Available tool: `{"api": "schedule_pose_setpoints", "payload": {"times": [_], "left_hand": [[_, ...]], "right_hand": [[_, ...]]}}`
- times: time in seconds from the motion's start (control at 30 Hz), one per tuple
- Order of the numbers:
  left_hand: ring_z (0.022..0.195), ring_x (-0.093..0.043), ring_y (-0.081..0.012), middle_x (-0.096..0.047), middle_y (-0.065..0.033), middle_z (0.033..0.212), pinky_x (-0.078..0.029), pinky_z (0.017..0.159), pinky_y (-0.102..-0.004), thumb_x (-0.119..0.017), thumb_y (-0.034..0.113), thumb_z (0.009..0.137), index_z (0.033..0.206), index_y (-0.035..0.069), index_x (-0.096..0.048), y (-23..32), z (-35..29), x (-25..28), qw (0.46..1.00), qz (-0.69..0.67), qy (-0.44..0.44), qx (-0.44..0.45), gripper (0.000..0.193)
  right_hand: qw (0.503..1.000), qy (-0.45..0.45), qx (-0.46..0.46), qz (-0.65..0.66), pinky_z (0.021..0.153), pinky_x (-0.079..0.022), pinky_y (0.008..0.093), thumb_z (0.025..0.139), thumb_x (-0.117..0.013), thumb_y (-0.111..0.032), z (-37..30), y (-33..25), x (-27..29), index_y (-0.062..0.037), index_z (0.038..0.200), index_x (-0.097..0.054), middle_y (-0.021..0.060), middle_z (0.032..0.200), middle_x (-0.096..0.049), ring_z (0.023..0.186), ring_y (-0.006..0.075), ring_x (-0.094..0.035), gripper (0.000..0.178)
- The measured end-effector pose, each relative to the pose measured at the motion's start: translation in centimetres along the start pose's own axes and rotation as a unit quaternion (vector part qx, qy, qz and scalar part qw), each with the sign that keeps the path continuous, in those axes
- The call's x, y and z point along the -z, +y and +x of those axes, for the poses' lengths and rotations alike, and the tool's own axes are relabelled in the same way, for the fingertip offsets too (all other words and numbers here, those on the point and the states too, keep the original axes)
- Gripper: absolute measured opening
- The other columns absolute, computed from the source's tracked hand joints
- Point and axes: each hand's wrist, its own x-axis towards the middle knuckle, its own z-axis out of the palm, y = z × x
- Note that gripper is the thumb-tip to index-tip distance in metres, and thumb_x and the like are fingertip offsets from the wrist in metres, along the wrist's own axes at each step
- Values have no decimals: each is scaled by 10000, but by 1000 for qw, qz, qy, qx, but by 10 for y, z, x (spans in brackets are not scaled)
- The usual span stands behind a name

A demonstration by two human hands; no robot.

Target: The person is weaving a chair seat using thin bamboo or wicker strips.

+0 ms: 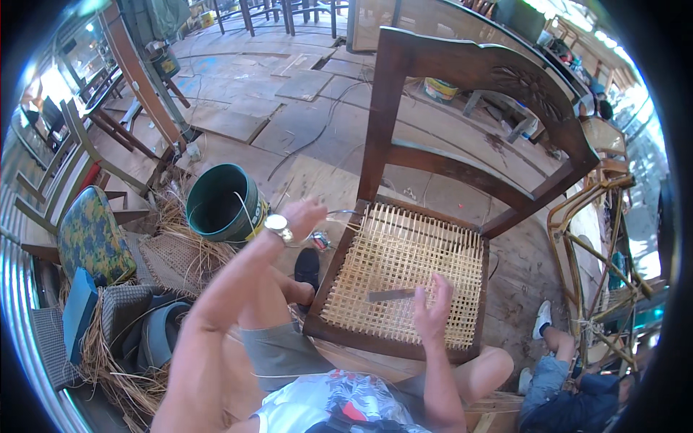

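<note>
In front of me stands a dark wooden chair (395,155) with a carved top rail. Its seat is an open lattice of pale woven cane (390,252); toward the back rail the weave is looser, mostly single strands. My left hand (307,216), below a wristwatch, is closed at the seat's left rear corner. A thin, light strand (341,211) runs from it to the seat frame. Over the seat's front right part is my right hand (433,307), fingers bent. A narrow flat metal strip (392,295) sticks out leftward from its thumb and fingers, above the weave.
A dark green bucket (250,189) stands left of the chair, beside loose cane fibres (177,249). Farther left are a camouflage-patterned cushion (94,234) and chair frames. A rattan frame (577,245) and another person's legs (556,346) are at the right. Boards cover the floor.
</note>
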Motion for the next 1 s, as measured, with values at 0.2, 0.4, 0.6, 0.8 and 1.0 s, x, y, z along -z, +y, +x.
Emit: {"api": "schedule_pose_setpoints", "payload": {"times": [0.2,0.4,0.6,0.8,1.0], "left_hand": [[798,-646,-233,-548,-60,834,-530,669,-392,-612,90,804,959,137,-617,-19,-61,146,973,159,154,-60,162],[793,-647,-220,-621,-14,910,-546,717,-376,-636,65,787,999,146,-658,-16,-85,192,952,206,223,-35,228],[982,-562,-244,-587,-62,1020,-470,815,-385,-644,59,775,982,123,-662,6,-45,172,879,205,421,92,217],[953,-597,-285,-611,-101,1120,-512,812,-390,-613,-30,813,1191,91,-642,98,-14,130,881,-19,472,42,398],[909,-642,-313,-659,-98,902,-530,788,-411,-652,69,864,1112,86,-633,52,-29,108,966,17,252,54,249]], "right_hand": [[964,-200,43,169,965,-490,394,993,-585,-286,97,-48,-73,-25,1273,-563,167,1274,-581,1129,261,-594,384],[872,-391,-7,294,733,-434,215,1017,-578,-179,154,-67,-133,-37,998,-633,-34,843,-600,795,51,-530,154],[926,-255,46,276,710,-467,259,981,-622,-191,170,-108,-85,-41,915,-618,14,812,-591,756,118,-565,164],[971,-28,210,107,719,-522,363,871,-721,-140,179,-109,-80,-38,920,-684,119,839,-674,780,296,-652,119],[914,-145,365,100,793,-522,421,846,-691,-156,175,-149,-109,-59,884,-670,111,846,-681,881,323,-641,106]]}}
